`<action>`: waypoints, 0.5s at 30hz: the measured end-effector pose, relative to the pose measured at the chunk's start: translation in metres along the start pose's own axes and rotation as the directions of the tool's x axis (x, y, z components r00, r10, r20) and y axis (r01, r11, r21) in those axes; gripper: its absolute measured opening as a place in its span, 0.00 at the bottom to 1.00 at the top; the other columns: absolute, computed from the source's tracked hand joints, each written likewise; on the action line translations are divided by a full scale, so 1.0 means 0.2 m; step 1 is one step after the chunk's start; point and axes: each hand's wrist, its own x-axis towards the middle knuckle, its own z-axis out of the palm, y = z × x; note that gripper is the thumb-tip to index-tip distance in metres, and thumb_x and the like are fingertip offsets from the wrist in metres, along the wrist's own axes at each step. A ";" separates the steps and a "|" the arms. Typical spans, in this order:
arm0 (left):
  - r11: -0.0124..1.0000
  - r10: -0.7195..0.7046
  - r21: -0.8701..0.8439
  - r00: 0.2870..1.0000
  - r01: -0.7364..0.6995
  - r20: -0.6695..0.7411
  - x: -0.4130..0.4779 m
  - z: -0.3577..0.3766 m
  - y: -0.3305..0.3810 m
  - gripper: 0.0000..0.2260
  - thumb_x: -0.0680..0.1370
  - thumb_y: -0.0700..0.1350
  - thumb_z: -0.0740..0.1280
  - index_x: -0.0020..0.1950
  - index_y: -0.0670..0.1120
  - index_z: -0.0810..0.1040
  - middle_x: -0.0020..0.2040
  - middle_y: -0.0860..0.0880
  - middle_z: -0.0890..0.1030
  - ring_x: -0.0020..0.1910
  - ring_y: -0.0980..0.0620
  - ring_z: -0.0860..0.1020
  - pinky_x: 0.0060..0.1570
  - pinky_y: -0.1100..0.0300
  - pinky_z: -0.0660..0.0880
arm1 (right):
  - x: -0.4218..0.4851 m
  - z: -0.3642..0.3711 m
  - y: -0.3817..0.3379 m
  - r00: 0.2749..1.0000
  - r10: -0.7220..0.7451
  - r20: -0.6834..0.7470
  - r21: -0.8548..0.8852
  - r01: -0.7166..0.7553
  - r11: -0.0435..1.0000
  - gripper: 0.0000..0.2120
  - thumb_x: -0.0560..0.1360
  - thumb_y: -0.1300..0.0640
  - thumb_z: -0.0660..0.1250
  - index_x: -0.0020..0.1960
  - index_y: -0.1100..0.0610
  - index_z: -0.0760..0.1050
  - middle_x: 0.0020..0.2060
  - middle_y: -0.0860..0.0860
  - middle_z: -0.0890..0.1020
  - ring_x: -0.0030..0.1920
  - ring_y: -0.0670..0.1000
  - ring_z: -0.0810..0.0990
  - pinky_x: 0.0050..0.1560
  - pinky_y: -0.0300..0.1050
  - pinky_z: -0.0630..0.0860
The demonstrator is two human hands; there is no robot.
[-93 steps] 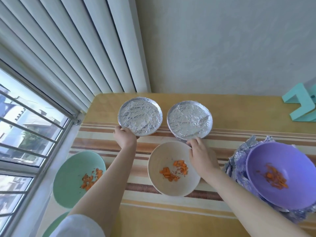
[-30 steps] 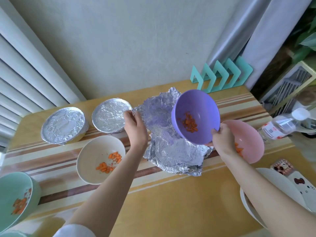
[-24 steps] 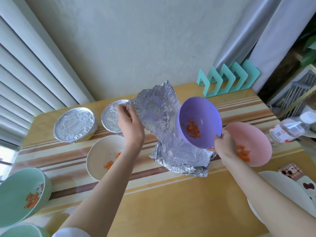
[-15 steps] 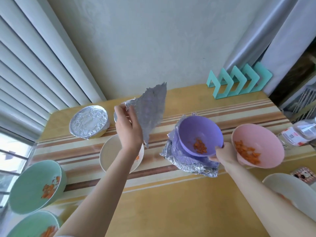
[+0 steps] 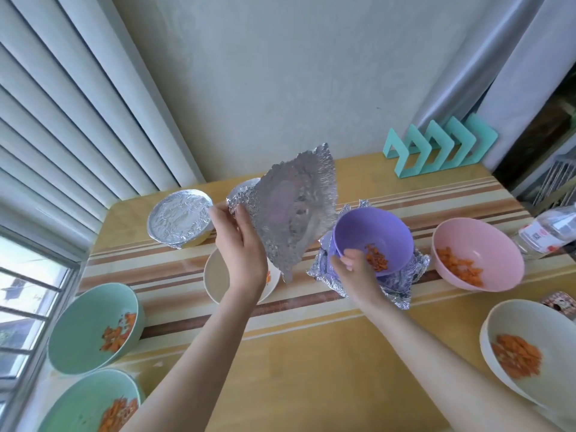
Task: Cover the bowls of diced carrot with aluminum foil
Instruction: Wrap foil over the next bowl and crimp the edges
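Yellow striped counter, pale wall, window blinds left. Left hand raised, fingers pinching crinkled aluminum foil sheet above counter. Right hand, fingers gripping purple round bowl rim, diced carrot inside.

Bare left hand, bare right hand, bare forearms

Bare table; green bowls left; cream bowl right

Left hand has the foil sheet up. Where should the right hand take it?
Pinch the foil sheet at its right edge, coming from the right: the left hand pinches the left corner, and the sheet stands nearly upright, both faces exposed. The right hand grips the purple bowl rim.
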 end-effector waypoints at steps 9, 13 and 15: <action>0.984 -0.175 -0.036 0.982 0.173 -0.074 -0.09 -0.17 -0.09 0.05 0.82 0.40 0.56 0.46 0.41 0.65 0.35 0.53 0.65 0.32 0.61 0.66 0.38 0.64 0.65 | -0.06 0.21 -0.12 0.933 0.331 0.140 0.544 -0.352 0.762 0.14 0.78 0.53 0.63 0.56 0.62 0.70 0.44 0.54 0.74 0.40 0.50 0.75 0.36 0.38 0.75; 0.976 -0.217 -0.012 0.976 0.218 0.029 -0.14 -0.27 -0.25 0.03 0.81 0.42 0.57 0.47 0.48 0.66 0.39 0.52 0.72 0.37 0.58 0.72 0.43 0.60 0.70 | -0.02 0.18 -0.08 0.941 0.334 -0.043 0.428 -0.285 0.858 0.18 0.78 0.57 0.63 0.63 0.67 0.68 0.41 0.53 0.72 0.37 0.49 0.73 0.33 0.39 0.74; 0.966 -0.253 0.077 0.962 0.246 0.103 -0.17 -0.32 -0.33 0.02 0.80 0.42 0.59 0.49 0.49 0.69 0.43 0.51 0.76 0.41 0.54 0.76 0.45 0.56 0.73 | -0.02 0.15 -0.05 0.939 0.327 -0.107 0.355 -0.271 0.895 0.15 0.78 0.58 0.62 0.61 0.66 0.69 0.42 0.54 0.72 0.35 0.49 0.73 0.34 0.40 0.74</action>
